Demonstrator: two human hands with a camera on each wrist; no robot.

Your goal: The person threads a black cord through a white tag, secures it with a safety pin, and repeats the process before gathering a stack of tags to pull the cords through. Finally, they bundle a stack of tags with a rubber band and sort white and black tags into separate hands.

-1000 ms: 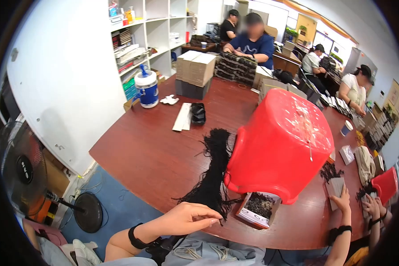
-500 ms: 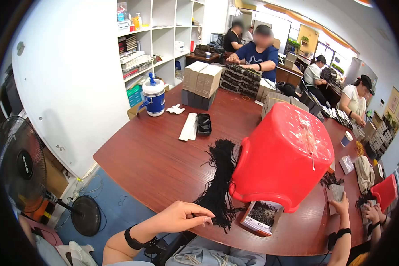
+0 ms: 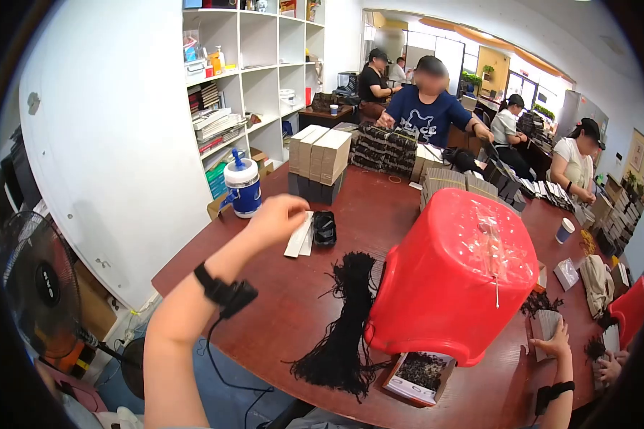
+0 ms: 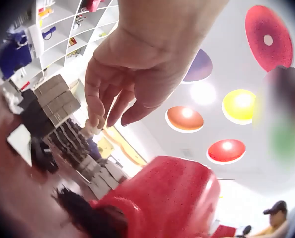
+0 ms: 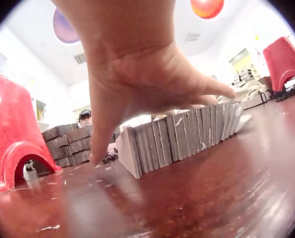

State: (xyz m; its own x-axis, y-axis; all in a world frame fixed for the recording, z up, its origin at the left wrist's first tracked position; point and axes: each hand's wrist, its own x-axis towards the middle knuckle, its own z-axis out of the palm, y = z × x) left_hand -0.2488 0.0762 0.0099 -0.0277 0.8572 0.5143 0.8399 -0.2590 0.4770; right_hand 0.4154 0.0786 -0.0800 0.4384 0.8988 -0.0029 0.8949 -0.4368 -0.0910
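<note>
My left hand (image 3: 275, 218) is raised over the far left of the table, its fingers loosely bent with nothing between them in the left wrist view. In the head view it overlaps white strips (image 3: 298, 242) beside a small black tray (image 3: 325, 229). At the right, my right hand (image 3: 555, 343) spreads over a row of thin grey cards (image 5: 182, 136) standing on edge. Its fingers lie over the far end, while the thumb stands apart at the near end. A bundle of black strands (image 3: 343, 329) lies beside an upturned red stool (image 3: 451, 279).
Under the stool's edge sits an open box (image 3: 406, 395) holding black bits. A blue and white jug (image 3: 243, 189) and stacked cardboard blocks (image 3: 320, 154) stand at the back left. Another person (image 3: 426, 107) works across the table. A floor fan (image 3: 46, 282) stands at the left.
My left hand has risen from the near table edge by the black strands to over the white strips. The right hand stays at the grey cards. The head view has shifted slightly.
</note>
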